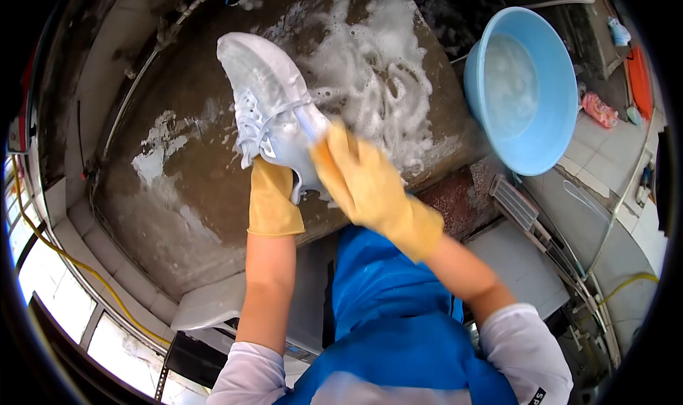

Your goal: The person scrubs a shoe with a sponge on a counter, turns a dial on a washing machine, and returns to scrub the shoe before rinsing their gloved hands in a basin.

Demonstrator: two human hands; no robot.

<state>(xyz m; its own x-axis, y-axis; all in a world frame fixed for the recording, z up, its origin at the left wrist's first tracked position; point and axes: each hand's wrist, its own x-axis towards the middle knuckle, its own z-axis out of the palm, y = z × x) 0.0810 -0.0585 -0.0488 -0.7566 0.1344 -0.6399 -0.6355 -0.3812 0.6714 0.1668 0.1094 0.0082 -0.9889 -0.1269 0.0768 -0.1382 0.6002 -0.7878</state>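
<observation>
A white lace-up sneaker [267, 85], wet and covered in suds, is held over the concrete slab with its toe pointing away from me. My left hand [274, 198], in a yellow rubber glove, reaches into the shoe's opening and holds it up; its fingers are hidden inside. My right hand [373, 191], also gloved in yellow and blurred by motion, is closed at the side of the sneaker near the heel. It grips what looks like a scrub brush [310, 122], with a pale blue strip showing against the shoe; the rest is mostly covered by the glove.
White foam [377, 77] spreads over the concrete slab [213, 241]. A light blue basin [491, 120] of soapy water stands to the right. A pipe with a tap [165, 35] runs along the left wall. A pink package [599, 110] lies at far right.
</observation>
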